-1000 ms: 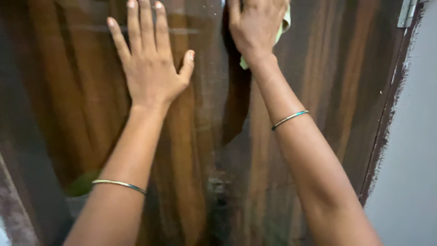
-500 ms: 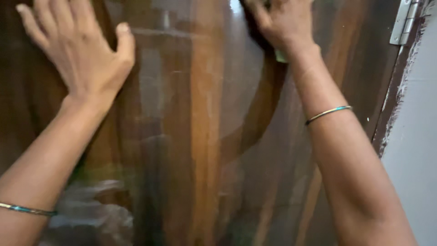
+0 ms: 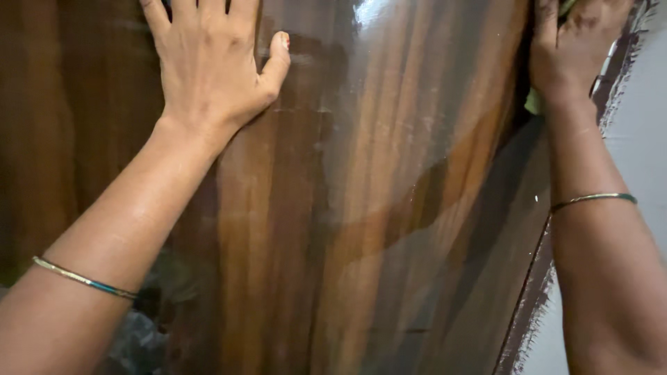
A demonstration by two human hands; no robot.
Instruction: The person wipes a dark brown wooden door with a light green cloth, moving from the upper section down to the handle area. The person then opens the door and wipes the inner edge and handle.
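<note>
A glossy brown wooden door (image 3: pixel 389 208) fills most of the view, its surface streaked and shiny. My left hand (image 3: pixel 212 62) lies flat on it at the upper left, fingers spread, holding nothing. My right hand (image 3: pixel 573 45) presses a pale green cloth (image 3: pixel 533 103) against the door near its right edge at the top; only a small corner of the cloth shows below the palm. Each forearm wears a thin metal bangle.
A dark painted door frame (image 3: pixel 535 312) runs down the right side, with a pale grey wall (image 3: pixel 646 125) beyond it. A metal hinge (image 3: pixel 603 66) shows partly behind my right hand. Dim reflections sit in the door's lower left.
My right hand has slid with the cloth to the right, from the door's middle to its hinge edge. My left hand stays flat on the door; the view has shifted.
</note>
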